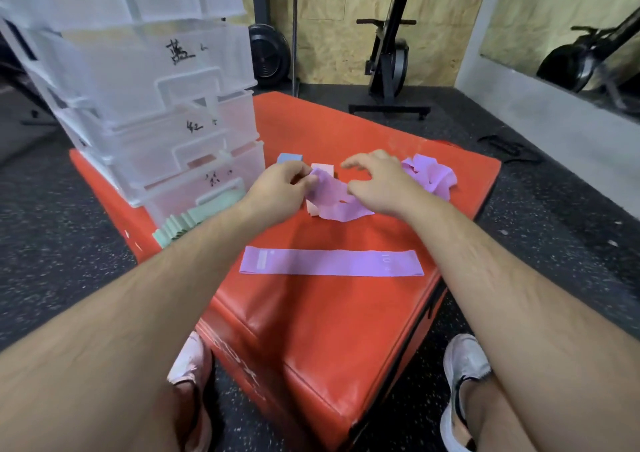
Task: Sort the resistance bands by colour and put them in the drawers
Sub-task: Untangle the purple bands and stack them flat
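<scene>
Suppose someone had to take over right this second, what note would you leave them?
Left hand pinches one end of a purple band; right hand arches over it, grip unclear.
On the red box: a flat purple band, a crumpled purple pile, a folded blue band, a pink band.
Done: green bands sit in the open bottom drawer.
Left: purple, blue and pink to put away.
</scene>
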Tool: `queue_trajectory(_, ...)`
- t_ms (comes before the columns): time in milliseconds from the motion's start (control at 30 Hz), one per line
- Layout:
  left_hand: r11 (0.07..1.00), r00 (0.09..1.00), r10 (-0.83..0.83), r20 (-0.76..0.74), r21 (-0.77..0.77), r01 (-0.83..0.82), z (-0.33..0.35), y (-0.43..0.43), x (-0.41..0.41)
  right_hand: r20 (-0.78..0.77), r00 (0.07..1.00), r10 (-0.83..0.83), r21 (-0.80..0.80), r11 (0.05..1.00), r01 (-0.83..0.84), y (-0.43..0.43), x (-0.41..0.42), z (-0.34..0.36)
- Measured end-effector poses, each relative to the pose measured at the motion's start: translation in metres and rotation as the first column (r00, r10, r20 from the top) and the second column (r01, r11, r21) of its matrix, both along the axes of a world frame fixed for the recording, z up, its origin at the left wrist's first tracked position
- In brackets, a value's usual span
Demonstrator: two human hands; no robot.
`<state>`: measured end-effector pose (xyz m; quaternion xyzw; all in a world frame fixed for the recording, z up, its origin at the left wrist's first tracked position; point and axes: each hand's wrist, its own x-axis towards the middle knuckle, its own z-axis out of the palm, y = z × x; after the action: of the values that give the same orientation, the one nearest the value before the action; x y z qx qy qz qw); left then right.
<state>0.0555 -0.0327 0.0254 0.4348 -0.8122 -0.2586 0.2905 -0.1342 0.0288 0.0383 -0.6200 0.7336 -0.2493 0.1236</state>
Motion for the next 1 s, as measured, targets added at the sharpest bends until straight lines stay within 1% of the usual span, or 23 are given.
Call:
queue_trajectory(33,1.0,1.0,-0.014,0.006,0.0,0.014,0.001,0.001,0.003,0.053,0.992,0.116,-0.022,0.993,-0.115,-0.002,0.007,-0.001)
queue_trajectory(100,1.0,1.0,-0.023,0.005,-0.01,0.023,0.003,0.003,0.009,0.138,0.96,0.243,-0.016,0.97,-0.243,-0.004,0.017,-0.004)
queue_trajectory(167,0.999,1.0,-0.015,-0.003,-0.034,0.015,0.005,0.003,0.013,0.206,0.942,0.267,-0.026,0.963,-0.267,-0.008,0.025,-0.007)
queue_trajectory(233,0.999,1.0,0.006,-0.029,-0.038,-0.008,0.004,0.001,0.017,0.213,0.938,0.272,-0.044,0.962,-0.269,-0.01,0.029,-0.009)
queue_trajectory(300,0.999,0.995,0.036,-0.088,-0.021,-0.038,0.003,-0.001,0.02,0.17,0.943,0.287,-0.036,0.958,-0.285,-0.013,0.029,-0.009)
queue_trajectory(333,0.998,0.991,0.054,-0.125,-0.009,-0.056,0.003,-0.003,0.022,0.135,0.95,0.28,-0.008,0.959,-0.282,-0.013,0.028,-0.009)
queue_trajectory(467,0.985,0.944,0.162,-0.288,0.108,-0.136,0.006,-0.014,0.039,-0.034,0.967,0.253,0.172,0.954,-0.244,-0.011,0.016,-0.011)
queue_trajectory(533,0.973,0.915,0.209,-0.344,0.167,-0.16,0.007,-0.02,0.05,-0.048,0.974,0.223,0.224,0.952,-0.207,-0.007,0.006,-0.012)
queue_trajectory(700,0.948,0.869,0.292,-0.399,0.241,-0.207,0.007,-0.026,0.071,-0.058,0.984,0.17,0.301,0.942,-0.145,0.012,-0.03,-0.003)
queue_trajectory(800,0.932,0.865,0.331,-0.378,0.277,-0.236,0.004,-0.028,0.082,-0.002,0.994,0.113,0.331,0.938,-0.106,0.023,-0.055,-0.006)
queue_trajectory(900,0.928,0.884,0.322,-0.339,0.299,-0.223,-0.001,-0.026,0.089,0.088,0.993,0.083,0.314,0.944,-0.106,0.034,-0.072,-0.009)
queue_trajectory(967,0.925,0.901,0.31,-0.304,0.315,-0.212,-0.006,-0.021,0.09,0.192,0.979,0.066,0.318,0.94,-0.126,0.042,-0.077,-0.011)
queue_trajectory(1000,0.923,0.906,0.305,-0.294,0.326,-0.205,-0.009,-0.02,0.091,0.274,0.96,0.058,0.31,0.94,-0.145,0.046,-0.079,-0.012)
